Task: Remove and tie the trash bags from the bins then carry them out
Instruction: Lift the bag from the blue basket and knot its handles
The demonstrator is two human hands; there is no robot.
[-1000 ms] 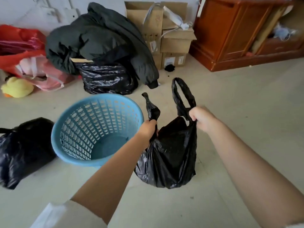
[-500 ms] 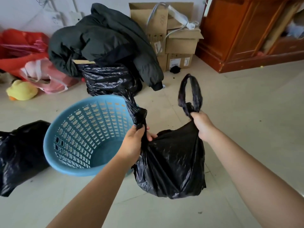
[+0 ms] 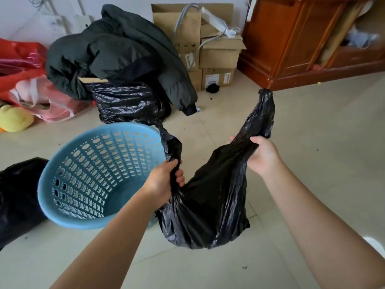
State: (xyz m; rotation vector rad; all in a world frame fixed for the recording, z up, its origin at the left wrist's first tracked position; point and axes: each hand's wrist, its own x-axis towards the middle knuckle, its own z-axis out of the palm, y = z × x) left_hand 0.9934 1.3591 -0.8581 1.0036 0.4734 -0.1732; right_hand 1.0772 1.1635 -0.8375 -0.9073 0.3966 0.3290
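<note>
A black trash bag (image 3: 210, 205) hangs above the tiled floor between my hands. My left hand (image 3: 164, 180) grips its left handle, which stretches up and left along the bin's rim. My right hand (image 3: 261, 156) grips the right handle, pulled out long toward the upper right. An empty light-blue perforated bin (image 3: 93, 176) stands tilted just left of the bag, with no liner in it. Another filled black bag (image 3: 18, 197) lies at the left edge.
A dark jacket (image 3: 116, 51) is draped over a larger black bag (image 3: 129, 103) behind the bin. Cardboard boxes (image 3: 216, 53) stand against the wall, a wooden cabinet (image 3: 291, 38) at the right. Red and pink bags (image 3: 31, 88) and a yellow plush toy (image 3: 14, 119) lie far left.
My hands have moved apart, stretching both handles out sideways; the right handle loop is now drawn into a long strip. The bag hangs lower and wider.
</note>
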